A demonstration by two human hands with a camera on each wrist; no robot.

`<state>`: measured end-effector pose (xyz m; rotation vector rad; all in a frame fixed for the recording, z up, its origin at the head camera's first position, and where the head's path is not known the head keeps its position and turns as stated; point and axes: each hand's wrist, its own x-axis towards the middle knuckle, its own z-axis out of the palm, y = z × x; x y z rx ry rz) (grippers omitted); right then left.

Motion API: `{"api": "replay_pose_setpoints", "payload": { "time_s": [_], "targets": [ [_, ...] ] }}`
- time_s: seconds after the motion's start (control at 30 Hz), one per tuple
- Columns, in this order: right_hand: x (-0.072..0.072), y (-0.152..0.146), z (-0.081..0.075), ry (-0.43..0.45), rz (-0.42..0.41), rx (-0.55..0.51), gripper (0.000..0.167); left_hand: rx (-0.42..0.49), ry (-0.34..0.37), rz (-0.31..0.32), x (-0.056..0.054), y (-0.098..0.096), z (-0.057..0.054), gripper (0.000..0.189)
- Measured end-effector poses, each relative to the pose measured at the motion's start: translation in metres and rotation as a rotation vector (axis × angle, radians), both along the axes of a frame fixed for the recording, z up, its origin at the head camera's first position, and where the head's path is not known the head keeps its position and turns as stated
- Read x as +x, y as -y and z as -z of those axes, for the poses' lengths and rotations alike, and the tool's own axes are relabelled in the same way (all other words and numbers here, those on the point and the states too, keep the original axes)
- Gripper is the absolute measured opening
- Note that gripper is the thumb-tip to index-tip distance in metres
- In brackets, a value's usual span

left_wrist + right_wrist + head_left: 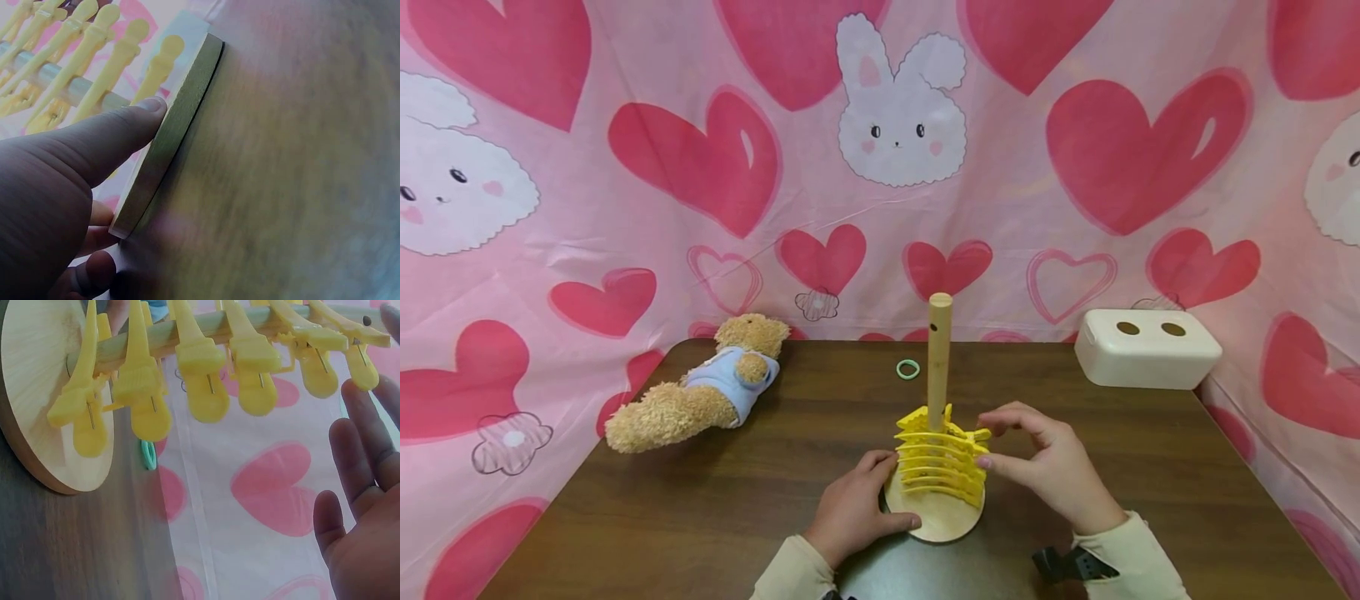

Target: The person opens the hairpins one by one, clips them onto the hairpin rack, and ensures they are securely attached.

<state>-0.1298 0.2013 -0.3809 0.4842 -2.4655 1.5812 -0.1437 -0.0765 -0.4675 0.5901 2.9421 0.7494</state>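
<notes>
A wooden stand with a round base and an upright post stands on the table. Several yellow plastic clips, with metal springs showing in the right wrist view, sit one above another along the post. My left hand grips the base's rim at the left, its thumb pressed on the edge. Beside the topmost clip is my right hand, thumb and fingers spread loosely around the clip's handles. Whether the fingertips touch it is hard to tell.
A green ring lies behind the stand. The teddy bear in a light blue top lies at the back left. At the back right is a white box with two round holes. A pink patterned cloth hangs behind the table.
</notes>
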Motion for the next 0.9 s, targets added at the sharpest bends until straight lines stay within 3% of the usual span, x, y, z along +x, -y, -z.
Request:
{"api": "replay_pose_setpoints", "payload": {
  "time_s": [0.67,0.77,0.9],
  "targets": [
    [0.0,-0.008,0.003,-0.139,0.047,0.031,0.026,0.035,0.007,-0.024,-0.003,0.0,0.007,0.094],
    [0.0,-0.006,0.009,-0.162,0.059,0.072,0.031,0.071,0.01,-0.043,-0.003,0.004,0.009,0.097],
    [0.007,-0.008,0.018,-0.187,0.085,0.149,0.049,0.115,0.024,-0.074,-0.001,0.011,0.01,0.102]
  ]
}}
